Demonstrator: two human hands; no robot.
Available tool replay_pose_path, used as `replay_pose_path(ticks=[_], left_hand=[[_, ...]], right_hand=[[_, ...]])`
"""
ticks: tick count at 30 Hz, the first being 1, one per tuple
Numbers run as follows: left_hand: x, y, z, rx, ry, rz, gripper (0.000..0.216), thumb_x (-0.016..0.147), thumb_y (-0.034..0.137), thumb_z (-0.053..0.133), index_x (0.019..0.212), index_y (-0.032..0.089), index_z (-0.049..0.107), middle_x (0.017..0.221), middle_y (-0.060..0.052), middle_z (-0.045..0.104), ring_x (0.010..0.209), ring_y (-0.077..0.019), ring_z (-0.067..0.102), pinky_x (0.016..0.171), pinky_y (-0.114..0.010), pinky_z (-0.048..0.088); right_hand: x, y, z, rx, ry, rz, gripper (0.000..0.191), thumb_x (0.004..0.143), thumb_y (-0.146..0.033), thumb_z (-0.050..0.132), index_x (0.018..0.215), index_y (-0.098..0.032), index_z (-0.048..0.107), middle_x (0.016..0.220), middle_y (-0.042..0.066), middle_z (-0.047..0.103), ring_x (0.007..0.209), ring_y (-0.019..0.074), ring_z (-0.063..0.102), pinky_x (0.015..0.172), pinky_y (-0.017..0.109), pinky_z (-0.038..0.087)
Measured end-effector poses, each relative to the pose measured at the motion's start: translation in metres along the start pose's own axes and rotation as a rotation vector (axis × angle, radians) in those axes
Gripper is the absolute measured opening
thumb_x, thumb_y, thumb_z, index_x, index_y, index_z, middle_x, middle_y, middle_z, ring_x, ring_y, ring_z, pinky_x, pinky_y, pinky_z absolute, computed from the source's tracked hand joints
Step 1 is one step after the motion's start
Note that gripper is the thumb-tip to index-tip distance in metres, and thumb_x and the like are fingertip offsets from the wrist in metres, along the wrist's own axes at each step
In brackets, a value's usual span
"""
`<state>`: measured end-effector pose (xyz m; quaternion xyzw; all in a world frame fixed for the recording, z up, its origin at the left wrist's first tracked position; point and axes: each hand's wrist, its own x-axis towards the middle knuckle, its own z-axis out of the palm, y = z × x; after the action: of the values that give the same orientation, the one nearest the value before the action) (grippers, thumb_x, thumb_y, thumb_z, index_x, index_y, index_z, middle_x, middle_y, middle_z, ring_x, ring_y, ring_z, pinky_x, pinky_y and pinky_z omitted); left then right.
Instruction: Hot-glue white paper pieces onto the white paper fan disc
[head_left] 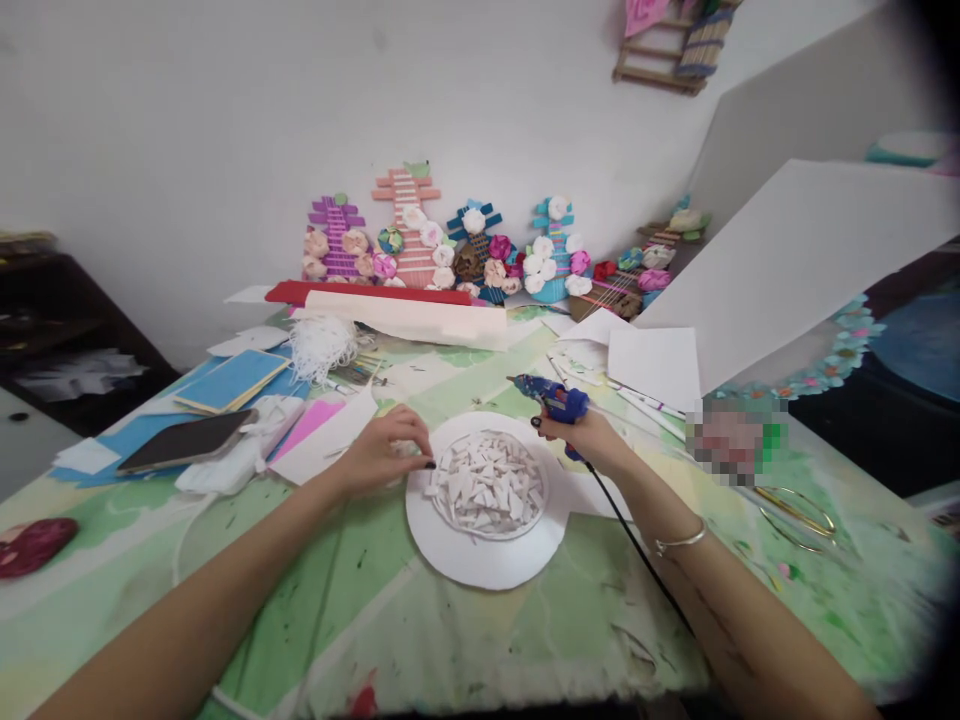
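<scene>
My right hand [577, 437] is wrapped around the handle of a blue glue gun [559, 400], held above the right side of a white disc, its nozzle pointing left. A black cord runs from the gun down past my wrist. At the left rim of the white disc [487, 570] is my left hand [390, 447], fingers bent and the thumb close to the index fingertip; anything between them is too small to make out. Inside a raised ring on the disc lies a pile of small white cut pieces [491, 480].
Scissors [799, 515] lie at the right. A phone [187, 440], a white power strip [244, 445], blue sheets [232, 378] and shredded white strips [322, 348] lie left. Red rolled paper [367, 292] and several flower-decorated guitar-shaped crafts [409, 230] line the wall. A large white board [795, 270] leans at right.
</scene>
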<state>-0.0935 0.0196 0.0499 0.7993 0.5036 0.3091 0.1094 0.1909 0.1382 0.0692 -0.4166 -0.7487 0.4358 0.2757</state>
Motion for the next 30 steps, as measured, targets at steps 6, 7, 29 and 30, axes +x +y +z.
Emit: replay_pose_path(ticks=[6, 7, 29, 30], left_hand=[[-0.015, -0.003, 0.002, 0.015, -0.125, 0.046, 0.016, 0.075, 0.034, 0.065, 0.077, 0.018, 0.065, 0.078, -0.003, 0.061, 0.081, -0.0158, 0.052, 0.081, -0.032, 0.042], [-0.015, -0.003, 0.003, 0.019, -0.134, 0.052, 0.016, 0.075, 0.033, 0.065, 0.078, 0.018, 0.065, 0.079, -0.004, 0.062, 0.081, -0.0158, 0.052, 0.082, -0.032, 0.042], [-0.010, 0.004, 0.012, -0.130, 0.006, -0.141, 0.014, 0.076, 0.028, 0.062, 0.081, 0.017, 0.070, 0.078, -0.006, 0.067, 0.075, -0.0153, 0.057, 0.065, -0.025, 0.043], [-0.009, 0.005, 0.012, -0.134, 0.024, -0.179, 0.015, 0.075, 0.029, 0.063, 0.081, 0.017, 0.070, 0.078, -0.005, 0.067, 0.073, -0.0147, 0.057, 0.062, -0.024, 0.043]], right_hand=[[-0.008, 0.014, 0.013, 0.051, 0.073, 0.085, 0.022, 0.066, -0.038, 0.062, 0.066, -0.016, 0.059, 0.055, -0.001, 0.053, 0.049, 0.0101, 0.046, 0.041, 0.021, 0.033], [-0.009, 0.016, 0.013, 0.064, 0.089, 0.086, 0.023, 0.067, -0.039, 0.062, 0.065, -0.016, 0.059, 0.054, -0.002, 0.052, 0.048, 0.0098, 0.045, 0.040, 0.021, 0.033], [-0.026, 0.004, 0.012, -0.006, -0.020, 0.036, 0.045, 0.073, -0.054, 0.057, 0.049, -0.015, 0.053, 0.046, 0.001, 0.051, 0.042, 0.0087, 0.042, 0.041, 0.023, 0.033], [-0.028, 0.001, 0.012, 0.002, -0.048, 0.042, 0.044, 0.073, -0.053, 0.057, 0.049, -0.015, 0.054, 0.047, 0.002, 0.052, 0.042, 0.0086, 0.042, 0.041, 0.023, 0.032]])
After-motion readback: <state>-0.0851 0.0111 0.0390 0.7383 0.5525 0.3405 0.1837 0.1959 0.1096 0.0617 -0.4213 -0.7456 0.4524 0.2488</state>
